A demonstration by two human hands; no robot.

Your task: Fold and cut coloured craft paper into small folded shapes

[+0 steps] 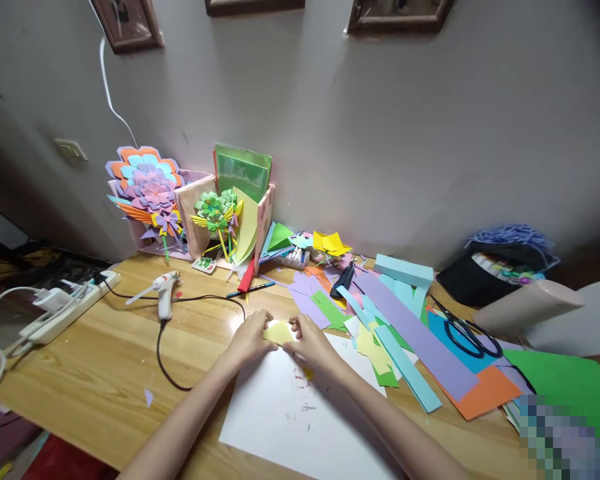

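Observation:
Between my two hands is a small piece of pale yellow paper (279, 333), held above the top edge of a white sheet (275, 420). My left hand (253, 339) pinches its left side, thumb toward me. On the other side, my right hand (310, 340) grips the right edge with bent fingers. Coloured smudges mark the white sheet below. Just right of my right hand lie cut scraps of yellow paper (375, 348) and green paper (330, 311).
A glue gun (165, 297) with a black cord lies left, near a power strip (70, 307). Black-handled scissors (465, 333) rest on coloured paper at right. Paper flowers (153, 177) and a holder (195, 213) stand against the wall. A black bag (460, 280) of markers sits at far right.

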